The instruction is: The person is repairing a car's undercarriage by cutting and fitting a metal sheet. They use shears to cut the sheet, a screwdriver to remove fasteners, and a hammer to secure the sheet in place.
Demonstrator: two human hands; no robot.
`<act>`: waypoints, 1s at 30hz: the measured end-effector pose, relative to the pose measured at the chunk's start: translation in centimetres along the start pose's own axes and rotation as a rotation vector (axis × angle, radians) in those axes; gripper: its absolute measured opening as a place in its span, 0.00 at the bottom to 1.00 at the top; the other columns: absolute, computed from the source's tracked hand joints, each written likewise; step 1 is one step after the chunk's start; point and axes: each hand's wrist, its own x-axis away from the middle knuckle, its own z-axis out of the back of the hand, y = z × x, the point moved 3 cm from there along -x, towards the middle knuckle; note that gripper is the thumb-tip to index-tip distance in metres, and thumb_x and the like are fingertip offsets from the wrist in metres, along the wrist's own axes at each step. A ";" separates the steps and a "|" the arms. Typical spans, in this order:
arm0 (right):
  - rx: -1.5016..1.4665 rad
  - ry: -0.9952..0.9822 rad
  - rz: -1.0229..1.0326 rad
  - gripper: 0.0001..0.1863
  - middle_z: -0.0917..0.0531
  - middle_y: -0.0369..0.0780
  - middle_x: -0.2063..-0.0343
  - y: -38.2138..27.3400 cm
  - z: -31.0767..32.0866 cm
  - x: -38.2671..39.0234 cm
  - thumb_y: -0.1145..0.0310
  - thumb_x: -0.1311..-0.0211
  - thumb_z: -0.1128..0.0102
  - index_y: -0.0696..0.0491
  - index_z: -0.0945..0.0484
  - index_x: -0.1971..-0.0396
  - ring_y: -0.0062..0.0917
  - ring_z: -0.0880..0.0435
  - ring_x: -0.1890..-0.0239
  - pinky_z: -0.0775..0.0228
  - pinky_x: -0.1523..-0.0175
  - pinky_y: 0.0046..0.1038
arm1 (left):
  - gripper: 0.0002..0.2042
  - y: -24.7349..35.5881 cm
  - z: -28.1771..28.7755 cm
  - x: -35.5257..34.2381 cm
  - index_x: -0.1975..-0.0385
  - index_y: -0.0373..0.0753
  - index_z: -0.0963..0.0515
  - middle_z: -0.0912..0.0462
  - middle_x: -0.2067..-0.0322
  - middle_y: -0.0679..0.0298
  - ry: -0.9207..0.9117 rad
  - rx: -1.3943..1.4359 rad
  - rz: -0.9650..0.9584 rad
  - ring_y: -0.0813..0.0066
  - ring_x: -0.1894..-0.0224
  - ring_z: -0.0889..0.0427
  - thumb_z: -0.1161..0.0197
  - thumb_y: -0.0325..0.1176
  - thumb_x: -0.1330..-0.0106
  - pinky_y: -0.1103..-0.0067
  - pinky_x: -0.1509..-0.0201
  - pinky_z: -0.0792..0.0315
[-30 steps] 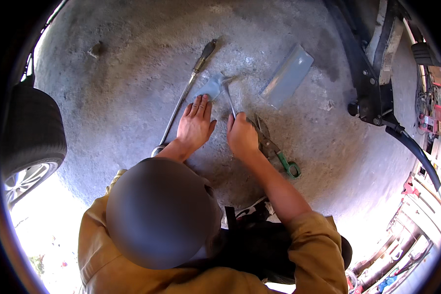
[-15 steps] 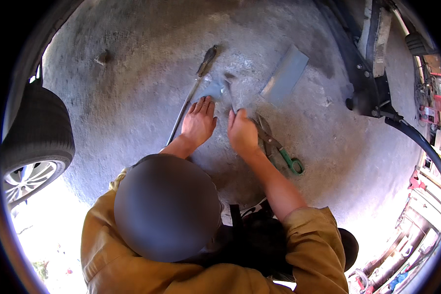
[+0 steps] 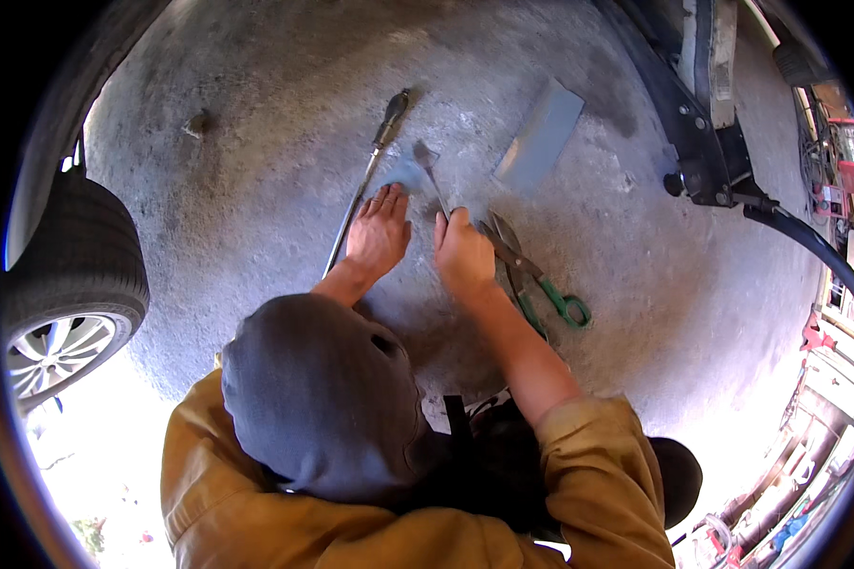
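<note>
My left hand lies flat, fingertips pressing on the near edge of a small bluish-grey sheet metal piece on the concrete floor. In my right hand is a hammer, gripped by its handle, with its head over or on the right side of that piece; I cannot tell if they touch. Just left of the piece lies a long metal rod with a black handle, partly behind my left forearm. Tin snips with green handles rest beside my right wrist. Farther right is a flat rectangular metal sheet.
A car wheel stands at the left. Black steel equipment with a hose occupies the upper right. Cluttered shelves line the far right edge. A grey cap covers the lower middle, and a small lump lies at the upper left.
The hammer head, blurred before, now appears sharp and slightly farther left. My hands keep much the same poses. The whole view has shifted a little.
</note>
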 end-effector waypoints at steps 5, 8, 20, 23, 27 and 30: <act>-0.107 -0.025 -0.122 0.22 0.21 0.56 0.79 -2.2 1.5 -3.3 0.54 0.32 0.60 0.60 0.31 0.71 0.53 0.20 0.74 0.28 0.67 0.50 | 0.22 -1.5 1.0 -1.2 0.51 0.32 0.30 0.28 0.49 0.51 0.034 0.116 -0.077 0.54 0.48 0.29 0.36 0.32 0.45 0.65 0.45 0.32; -0.128 0.009 -0.127 0.22 0.21 0.57 0.79 -3.2 3.9 -3.2 0.54 0.32 0.59 0.61 0.29 0.72 0.54 0.21 0.74 0.29 0.67 0.50 | 0.20 -2.3 0.9 -2.9 0.55 0.31 0.30 0.30 0.53 0.50 0.091 0.011 0.075 0.52 0.53 0.28 0.37 0.31 0.46 0.66 0.47 0.32; -0.391 0.180 -0.091 0.17 0.24 0.54 0.84 -1.5 5.4 -1.5 0.59 0.32 0.54 0.59 0.30 0.72 0.51 0.22 0.79 0.33 0.74 0.46 | 0.10 -4.7 3.0 -5.2 0.61 0.36 0.25 0.22 0.62 0.59 -0.191 0.452 0.401 0.58 0.56 0.23 0.43 0.29 0.42 0.66 0.55 0.27; -0.423 0.334 0.048 0.15 0.23 0.54 0.82 -2.7 6.5 -1.2 0.60 0.32 0.54 0.59 0.32 0.70 0.51 0.22 0.79 0.33 0.74 0.47 | 0.14 -2.9 4.1 -4.0 0.55 0.35 0.25 0.24 0.50 0.57 0.014 0.079 0.238 0.59 0.48 0.25 0.42 0.30 0.41 0.69 0.48 0.30; -0.265 0.265 -0.013 0.14 0.24 0.52 0.84 -0.8 1.1 2.5 0.60 0.32 0.54 0.58 0.32 0.68 0.51 0.23 0.79 0.34 0.73 0.46 | 0.19 -0.2 1.0 -0.3 0.50 0.32 0.29 0.29 0.43 0.54 0.111 0.049 -0.080 0.59 0.41 0.31 0.42 0.31 0.40 0.67 0.39 0.36; -0.045 -0.100 -0.183 0.15 0.24 0.53 0.84 -0.6 -1.3 2.0 0.59 0.33 0.54 0.57 0.34 0.69 0.52 0.23 0.78 0.33 0.72 0.49 | 0.22 0.4 0.2 1.8 0.46 0.31 0.32 0.33 0.41 0.53 0.022 0.016 -0.047 0.58 0.37 0.36 0.43 0.33 0.39 0.64 0.35 0.41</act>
